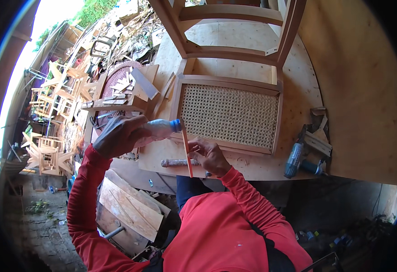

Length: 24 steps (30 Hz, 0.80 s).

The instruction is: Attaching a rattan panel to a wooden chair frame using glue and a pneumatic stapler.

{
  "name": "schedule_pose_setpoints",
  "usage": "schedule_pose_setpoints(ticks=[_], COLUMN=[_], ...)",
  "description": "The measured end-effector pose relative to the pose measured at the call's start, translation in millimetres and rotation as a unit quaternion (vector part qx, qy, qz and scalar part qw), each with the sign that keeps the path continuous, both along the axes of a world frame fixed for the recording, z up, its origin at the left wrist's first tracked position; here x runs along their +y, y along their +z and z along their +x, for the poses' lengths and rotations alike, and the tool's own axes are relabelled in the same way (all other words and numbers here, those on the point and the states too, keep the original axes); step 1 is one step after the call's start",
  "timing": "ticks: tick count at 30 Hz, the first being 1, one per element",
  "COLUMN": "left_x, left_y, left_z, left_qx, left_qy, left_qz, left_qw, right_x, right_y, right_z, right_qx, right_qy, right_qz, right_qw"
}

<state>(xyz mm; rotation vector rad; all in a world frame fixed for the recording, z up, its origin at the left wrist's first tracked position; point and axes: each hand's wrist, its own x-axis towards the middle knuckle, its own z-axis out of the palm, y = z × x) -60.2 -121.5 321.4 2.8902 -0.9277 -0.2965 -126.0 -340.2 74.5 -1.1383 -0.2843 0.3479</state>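
Note:
My left hand [120, 135] is closed around a clear plastic bottle [160, 128]. The bottle lies sideways, its blue cap end pointing right. In my right hand [211, 157] a thin wooden strip [185, 143] is pinched between the fingers and stands roughly upright. The bottle's cap end meets the strip's upper part; whether they touch, I cannot tell. Just beyond is a wooden chair frame [229, 146] with a woven cane panel [230, 115]. Below my hands a tool with a wrapped handle [176, 162] lies on the table, its far end partly hidden by my right hand.
The chair stands on a pale plywood table [305, 118]. At the right edge lie a teal power tool [293, 161] and wood scraps [318, 143]. Left of the chair, small offcuts [122, 86] rest on a wooden piece. Stacked chair frames [49, 152] stand far left.

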Motion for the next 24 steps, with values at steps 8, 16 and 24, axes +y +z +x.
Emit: schedule_pose_setpoints(ticks=[8, 16, 24], left_x=[-6, -11, -12], left_y=[-2, -8, -15], left_z=[3, 3, 2], left_qx=[0.004, -0.022, 0.002], left_qy=[0.0, -0.021, -0.026], left_qz=[0.002, -0.02, -0.048], left_qw=[1.0, 0.999, 0.999], right_x=[0, -1, -6], right_y=[-4, -10, -5], right_z=[0, -1, 0], right_qx=[-0.002, 0.0, -0.006], right_qy=[-0.007, -0.025, -0.011], right_qz=[0.008, 0.02, 0.039], right_qw=[1.0, 0.999, 0.999])
